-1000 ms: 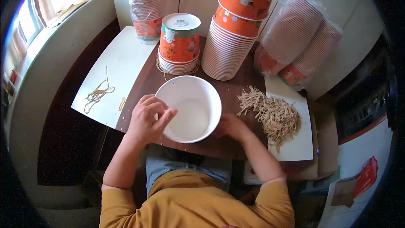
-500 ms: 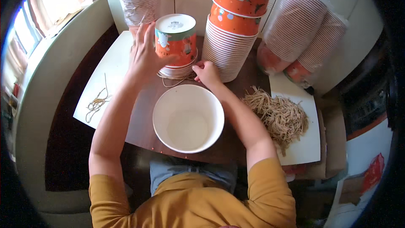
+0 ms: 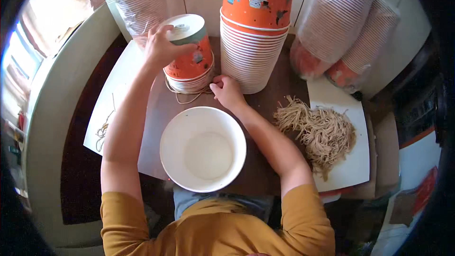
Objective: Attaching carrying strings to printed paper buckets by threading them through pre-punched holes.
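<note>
Nearest to us, the white bucket (image 3: 203, 148) sits upright and open on the dark table (image 3: 265, 170), just ahead of our mustard sleeves. To its right, a heap of tan strings (image 3: 318, 132) lies on a white sheet (image 3: 348, 170). On the left, another white sheet (image 3: 111, 99) carries a few loose strings (image 3: 102, 130). Further out, our right hand (image 3: 228, 91) is curled into a loose fist at the foot of the short cup stack (image 3: 189, 80); what it pinches we cannot tell. A loop of string (image 3: 182, 96) trails at that base. Our left hand (image 3: 159, 46) wraps over the upturned orange cup (image 3: 190, 47) on top of that stack, fingers closed round its rim. Beyond, the tall stack (image 3: 253, 33) stands just beside it, bagged cups (image 3: 341, 33) further right.
</note>
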`<state>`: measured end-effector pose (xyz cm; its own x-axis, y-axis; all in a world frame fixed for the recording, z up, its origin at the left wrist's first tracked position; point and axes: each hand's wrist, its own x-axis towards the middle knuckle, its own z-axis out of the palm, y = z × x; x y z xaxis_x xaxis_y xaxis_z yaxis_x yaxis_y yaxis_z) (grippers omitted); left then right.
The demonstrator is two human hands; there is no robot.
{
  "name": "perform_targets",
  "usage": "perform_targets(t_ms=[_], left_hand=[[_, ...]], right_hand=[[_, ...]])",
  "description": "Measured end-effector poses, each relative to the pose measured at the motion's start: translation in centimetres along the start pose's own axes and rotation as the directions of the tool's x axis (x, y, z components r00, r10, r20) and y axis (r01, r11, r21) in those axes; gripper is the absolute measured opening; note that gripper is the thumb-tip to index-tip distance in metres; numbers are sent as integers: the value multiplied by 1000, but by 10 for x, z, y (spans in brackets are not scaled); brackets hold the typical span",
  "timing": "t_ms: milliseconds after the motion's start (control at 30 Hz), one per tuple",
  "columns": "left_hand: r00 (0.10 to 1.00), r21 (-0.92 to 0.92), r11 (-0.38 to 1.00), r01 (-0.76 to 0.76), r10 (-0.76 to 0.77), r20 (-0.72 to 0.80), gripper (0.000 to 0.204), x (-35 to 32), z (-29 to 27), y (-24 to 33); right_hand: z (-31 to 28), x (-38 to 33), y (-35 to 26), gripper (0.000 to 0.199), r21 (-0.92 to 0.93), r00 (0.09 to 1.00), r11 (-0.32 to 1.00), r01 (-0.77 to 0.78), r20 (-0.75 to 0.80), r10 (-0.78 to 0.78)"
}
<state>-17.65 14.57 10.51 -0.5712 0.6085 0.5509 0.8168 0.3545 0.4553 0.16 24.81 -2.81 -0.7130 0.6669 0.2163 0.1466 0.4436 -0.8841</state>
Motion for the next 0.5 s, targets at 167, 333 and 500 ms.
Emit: perform_targets(t_ms=[167,333,500], left_hand=[[998,-40,997,69,-69,9,88,17,-9,-14],[997,-134,991,29,-19,70,87,17,-30,5],[998,-158,987,24,-14,63,86,21,-34,-7]], right_hand=[[4,6,6,23,82,996,996,46,-79,-40],[10,10,2,23,154,984,979,131,-138,-110],[5,3,-27,23,514,999,857,43,0,-50]])
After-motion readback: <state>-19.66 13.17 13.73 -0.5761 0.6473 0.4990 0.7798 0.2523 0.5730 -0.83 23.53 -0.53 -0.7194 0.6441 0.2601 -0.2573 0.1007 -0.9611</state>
